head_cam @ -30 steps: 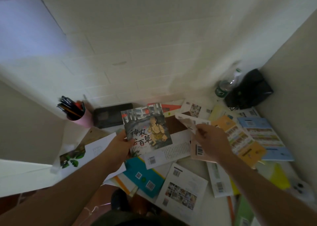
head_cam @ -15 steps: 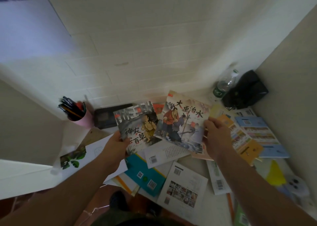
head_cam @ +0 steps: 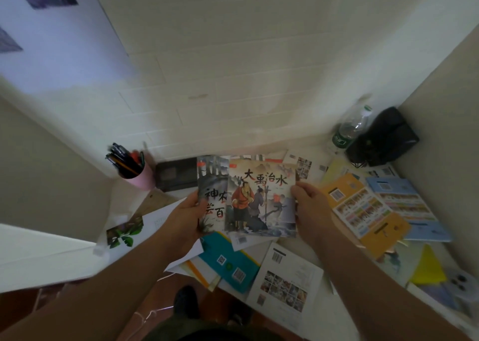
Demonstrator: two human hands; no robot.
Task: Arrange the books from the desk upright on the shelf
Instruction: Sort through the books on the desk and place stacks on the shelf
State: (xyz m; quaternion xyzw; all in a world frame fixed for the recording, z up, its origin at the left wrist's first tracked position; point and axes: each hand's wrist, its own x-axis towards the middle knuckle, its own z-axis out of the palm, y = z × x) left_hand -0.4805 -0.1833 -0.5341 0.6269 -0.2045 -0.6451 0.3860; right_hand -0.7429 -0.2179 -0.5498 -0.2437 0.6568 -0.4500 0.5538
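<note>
Barely begun: I hold grey book [head_cam: 211, 198] in left hand [head_cam: 181, 219], river book [head_cam: 261, 198] overlapping it, pinched in right hand [head_cam: 313, 211], both above desk [head_cam: 337, 296]; many books [head_cam: 363, 206] lie flat, shelf unseen

Front picture book [head_cam: 261, 198], pinched at its right edge by right hand [head_cam: 311, 208]: cover title 大禹治水, black brush chars along top. Rear picture book [head_cam: 211, 198], held at its left edge by left hand [head_cam: 181, 216], half covered by the front one: partial title, 神 + cut-off char above, 百 below. QR/barcodes on other books on desk: not legible.
</note>
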